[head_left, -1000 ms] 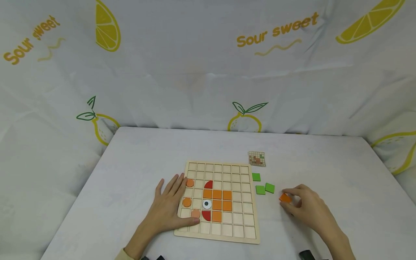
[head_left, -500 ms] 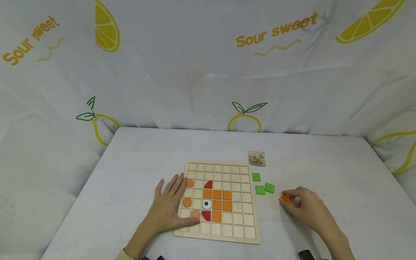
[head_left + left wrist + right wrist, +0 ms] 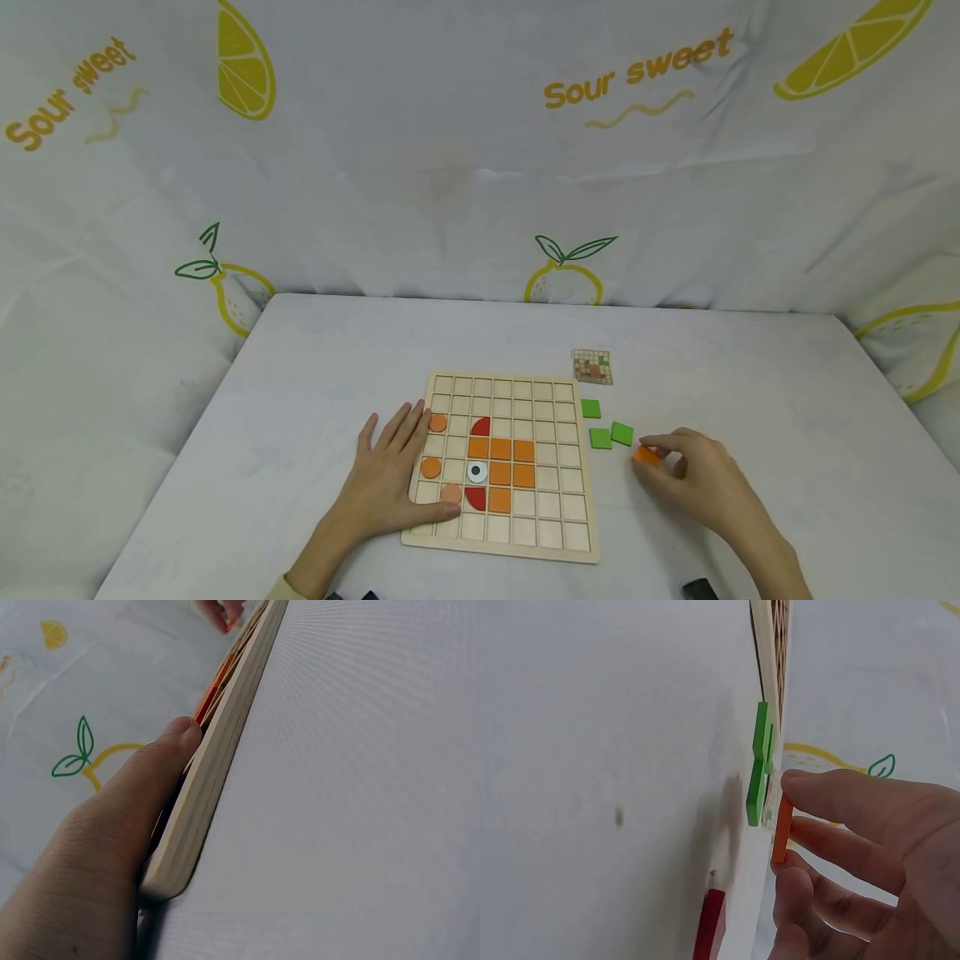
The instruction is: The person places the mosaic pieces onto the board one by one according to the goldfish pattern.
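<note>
My left hand (image 3: 386,483) lies spread over the left edge of a wooden grid board (image 3: 540,553), its thumb on the lower left squares. In the left wrist view the thumb (image 3: 161,765) presses along the board's edge. Right of the board, my right hand (image 3: 697,479) pinches an orange square tile (image 3: 645,455) between thumb and fingers. The right wrist view has this orange tile (image 3: 782,829) edge-on, held up off the table. Green square tiles (image 3: 622,433) lie between that hand and the board.
Orange squares (image 3: 500,474), red quarter-round pieces (image 3: 476,498), orange discs (image 3: 431,467) and an eye disc (image 3: 477,472) sit on the board. Behind it lies a small pattern card (image 3: 592,367). A red piece (image 3: 709,926) is on the table near the right hand.
My right hand has shifted slightly left toward the green tiles with the orange square tile in its pinch. The left hand and the board have stayed in place.
</note>
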### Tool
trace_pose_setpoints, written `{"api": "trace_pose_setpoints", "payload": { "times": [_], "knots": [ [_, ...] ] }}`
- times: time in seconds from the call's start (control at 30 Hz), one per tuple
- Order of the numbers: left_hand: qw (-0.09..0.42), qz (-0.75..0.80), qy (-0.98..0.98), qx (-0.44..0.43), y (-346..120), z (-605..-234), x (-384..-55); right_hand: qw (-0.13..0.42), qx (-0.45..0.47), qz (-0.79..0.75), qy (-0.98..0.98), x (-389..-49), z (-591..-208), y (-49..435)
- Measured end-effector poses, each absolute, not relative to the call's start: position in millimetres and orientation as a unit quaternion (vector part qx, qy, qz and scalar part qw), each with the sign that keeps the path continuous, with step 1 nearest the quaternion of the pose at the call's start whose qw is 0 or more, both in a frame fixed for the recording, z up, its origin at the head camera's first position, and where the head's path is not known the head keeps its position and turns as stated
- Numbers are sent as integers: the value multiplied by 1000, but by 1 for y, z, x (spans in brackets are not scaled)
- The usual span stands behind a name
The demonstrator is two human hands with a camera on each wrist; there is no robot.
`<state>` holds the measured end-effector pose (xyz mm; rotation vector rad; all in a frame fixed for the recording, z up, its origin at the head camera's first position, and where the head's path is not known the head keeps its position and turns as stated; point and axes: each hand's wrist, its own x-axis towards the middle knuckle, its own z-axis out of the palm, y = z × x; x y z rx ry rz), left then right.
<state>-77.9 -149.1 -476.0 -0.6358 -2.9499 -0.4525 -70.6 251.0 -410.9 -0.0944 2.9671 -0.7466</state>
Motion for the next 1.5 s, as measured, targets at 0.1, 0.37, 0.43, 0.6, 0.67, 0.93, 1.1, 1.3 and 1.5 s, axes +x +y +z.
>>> {"api": "trace_pose_setpoints", "payload": {
  "times": [0.1, 0.37, 0.43, 0.6, 0.67, 0.93, 1.1, 1.3, 1.5],
  "knots": [
    [44, -148, -966, -207, -149, -476, -78, 41, -37, -248, 967, -70, -408, 246],
    [42, -147, -967, -206, -149, -476, -77, 13, -66, -268, 961, -67, -403, 233],
    [42, -148, -966, -207, -149, -476, -77, 8, -75, -275, 959, -66, -402, 230],
    [41, -147, -967, -204, -149, -475, -77, 10, -89, -285, 954, -66, -399, 221],
    [41, -146, -967, -202, -149, -475, -77, 8, -94, -287, 953, -65, -398, 218],
    [47, -153, -965, -209, -149, -476, -78, 11, -116, -285, 952, -63, -396, 200],
    [45, -154, -965, -207, -149, -476, -77, 30, -120, -293, 948, -61, -396, 188],
    [41, -155, -966, -203, -149, -476, -77, 39, -130, -287, 948, -57, -397, 176],
    [43, -159, -965, -205, -149, -475, -77, 59, -140, -299, 942, -54, -399, 164]
  ]
}}
